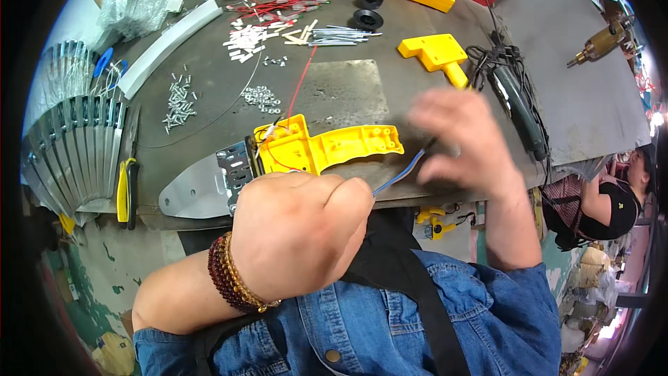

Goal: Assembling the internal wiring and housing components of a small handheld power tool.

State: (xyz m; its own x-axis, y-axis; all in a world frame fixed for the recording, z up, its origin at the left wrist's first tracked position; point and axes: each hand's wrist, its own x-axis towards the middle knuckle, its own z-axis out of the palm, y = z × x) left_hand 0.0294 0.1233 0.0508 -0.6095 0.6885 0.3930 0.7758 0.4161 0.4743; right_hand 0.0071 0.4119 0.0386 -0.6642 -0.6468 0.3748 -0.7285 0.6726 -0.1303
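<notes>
In front of me at the table's near edge lies a yellow plastic tool housing half (355, 147), its hollow inside facing up. A grey metal blade-shaped plate (198, 188) with a slotted bracket joins its left end. My left hand (303, 230), with beaded bracelets at the wrist, is closed in a fist over the housing's near side. Blue and brown wires (400, 179) come out from beside its knuckles. They run right to a dark cable end at my right hand (466, 143), which is smeared by motion, thumb and fingers apart. A thin red wire (300, 87) rises from the housing.
Small screws (179, 104), nuts (261, 99), white sleeves (245, 40) and metal pins (341, 35) lie beyond. Yellow-handled pliers (127, 191) and stacked metal plates (76, 153) are at left. Another yellow housing (435, 52) and a black tool (518, 111) lie right. A person (612, 198) sits far right.
</notes>
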